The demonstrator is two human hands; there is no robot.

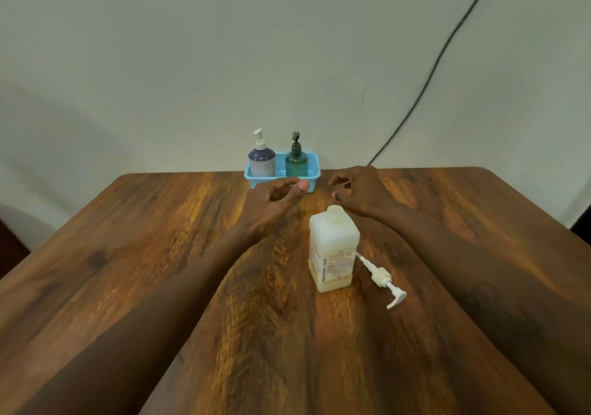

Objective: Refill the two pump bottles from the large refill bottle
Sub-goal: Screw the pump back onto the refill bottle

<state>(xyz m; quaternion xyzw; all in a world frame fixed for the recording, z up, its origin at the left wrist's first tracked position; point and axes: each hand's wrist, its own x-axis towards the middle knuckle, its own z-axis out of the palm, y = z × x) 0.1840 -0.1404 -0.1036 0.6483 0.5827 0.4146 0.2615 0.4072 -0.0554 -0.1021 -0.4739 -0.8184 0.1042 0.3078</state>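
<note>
Both hands out over the table (153, 254), holding nothing. Left hand (275, 200): fingers loosely curled, thumb out, not gripping. Right hand (358, 191): fingers loosely curled, palm down, empty.

Refill bottle (332, 248): upright, neck uncapped, just short of the hands and between the forearms. Its pump (382, 278) lies flat just beside it, to the right.

Beyond the fingertips, a blue basket (315, 167) at the far edge holds the white-pump bottle (262, 160) on the left and the green bottle (296, 160) on the right.

Count: one refill bottle, one loose pump, two pump bottles, one basket.
</note>
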